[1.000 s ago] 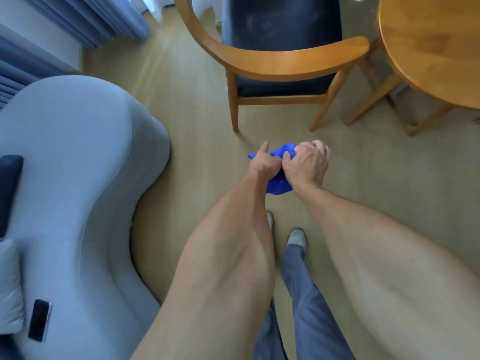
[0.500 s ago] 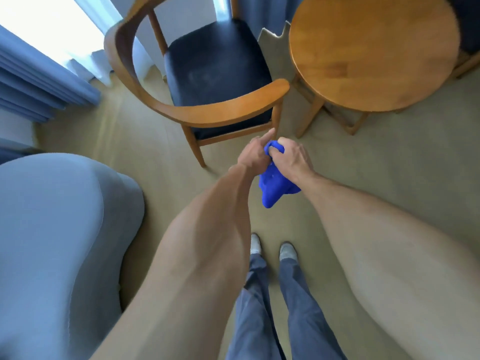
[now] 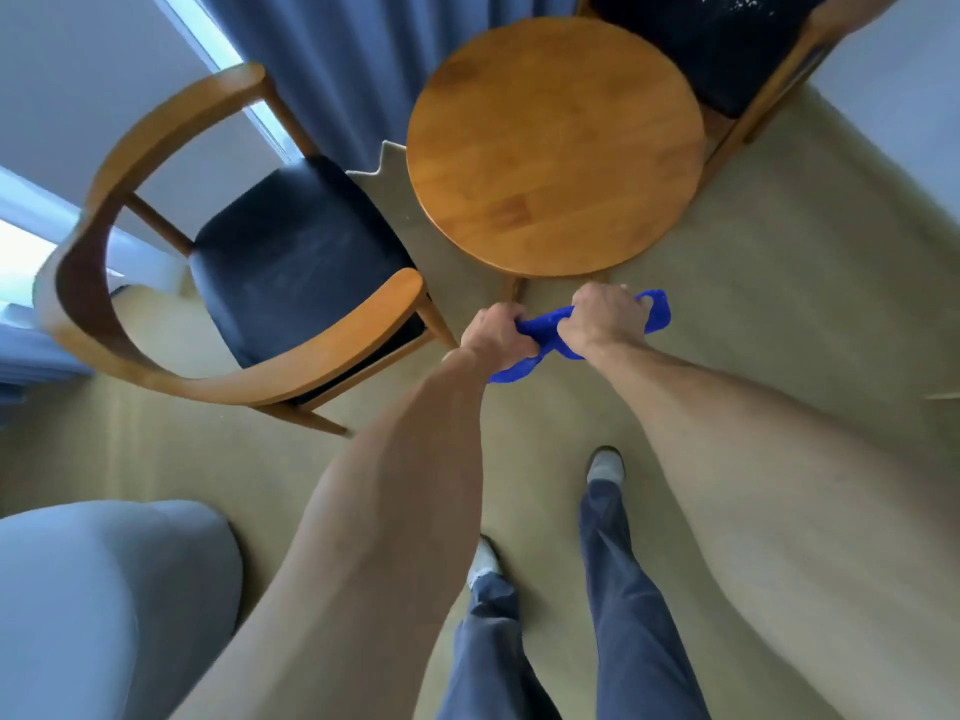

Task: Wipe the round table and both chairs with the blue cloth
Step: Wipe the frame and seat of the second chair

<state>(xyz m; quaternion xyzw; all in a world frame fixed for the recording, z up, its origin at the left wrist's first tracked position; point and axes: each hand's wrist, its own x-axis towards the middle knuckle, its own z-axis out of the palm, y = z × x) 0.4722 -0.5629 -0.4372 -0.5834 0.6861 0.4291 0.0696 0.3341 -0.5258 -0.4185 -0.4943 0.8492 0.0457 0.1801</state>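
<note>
The person stands just short of the round bench [image 3: 555, 148], with both bare arms stretched out in front. The left hand [image 3: 496, 332] and the right hand [image 3: 605, 318] are each closed around the blue cloth [image 3: 540, 330], which is held in the air on the near side of the bench, not touching it. A short stretch of cloth runs between the two fists, one end sticks out past the right hand, and another tail hangs below the left wrist. The fingers of both hands curl under and are mostly hidden by the backs of the hands.

The bench top is bare wood; its legs are almost wholly hidden beneath it. To the left of the bench stands a wooden chair [image 3: 291, 262] with a dark seat and a curved back. A second chair [image 3: 727, 49] sits at the far right of the bench, cut off by the frame edge, with pale specks on its seat that are too small to identify. A blue curtain [image 3: 337, 70] hangs behind the bench. Everything is slightly blurred.
</note>
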